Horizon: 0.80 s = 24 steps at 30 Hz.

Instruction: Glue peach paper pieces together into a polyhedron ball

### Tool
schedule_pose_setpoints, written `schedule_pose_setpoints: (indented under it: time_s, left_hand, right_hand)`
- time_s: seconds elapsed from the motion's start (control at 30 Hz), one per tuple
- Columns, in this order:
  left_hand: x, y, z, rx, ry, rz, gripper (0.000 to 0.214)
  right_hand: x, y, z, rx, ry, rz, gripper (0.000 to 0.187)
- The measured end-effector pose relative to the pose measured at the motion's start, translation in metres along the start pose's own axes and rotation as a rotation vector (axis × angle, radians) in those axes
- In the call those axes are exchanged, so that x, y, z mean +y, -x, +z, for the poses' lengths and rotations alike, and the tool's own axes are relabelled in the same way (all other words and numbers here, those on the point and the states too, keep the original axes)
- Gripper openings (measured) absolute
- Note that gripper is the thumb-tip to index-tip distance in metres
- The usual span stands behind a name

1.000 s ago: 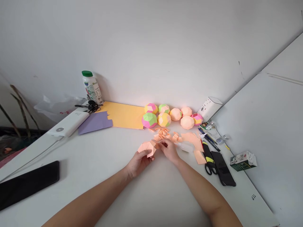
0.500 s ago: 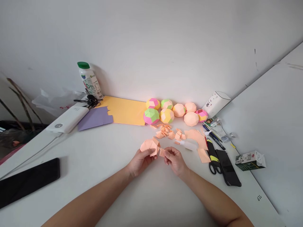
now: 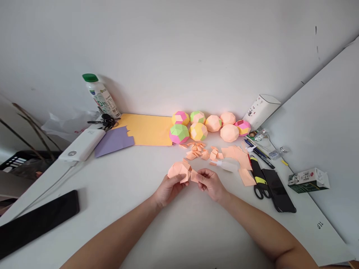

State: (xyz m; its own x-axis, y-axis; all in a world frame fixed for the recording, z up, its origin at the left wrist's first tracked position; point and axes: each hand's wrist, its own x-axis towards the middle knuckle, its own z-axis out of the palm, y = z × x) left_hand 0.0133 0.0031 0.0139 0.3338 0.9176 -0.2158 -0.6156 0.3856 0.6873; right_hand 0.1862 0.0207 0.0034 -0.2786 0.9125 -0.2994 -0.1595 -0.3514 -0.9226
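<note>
My left hand (image 3: 167,189) is closed on a partly built, faceted peach paper ball (image 3: 175,170), thumb on its near side. Between the thumb and fingers of my right hand (image 3: 211,184) is a small peach paper piece (image 3: 194,175), its edge right at the ball's open side; whether they touch I cannot tell. Just beyond the hands lie folded peach paper pieces (image 3: 196,149) in a loose heap. A white glue bottle (image 3: 228,166) lies on its side near my right hand, by a cut peach sheet (image 3: 234,152).
Several finished paper balls (image 3: 179,133) stand in two rows by the wall. Left of them lie a yellow sheet (image 3: 150,130) and a purple sheet (image 3: 114,142). Scissors (image 3: 262,191), a phone (image 3: 279,190), pens (image 3: 260,155) and a small carton (image 3: 308,180) are at the right.
The small paper piece in my right hand has come closer to the ball's open side. My left hand keeps its hold. The camera view has shifted slightly.
</note>
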Motion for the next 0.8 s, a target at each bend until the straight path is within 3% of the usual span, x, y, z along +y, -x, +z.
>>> schedule_pose_setpoints:
  time_s: [0.8]
  left_hand:
    - [0.0000,-0.0001,0.0025,0.006,-0.017,0.006,0.017]
  right_hand:
    - [-0.0058,0.0018,-0.0019,-0.065,-0.035,0.055,0.024]
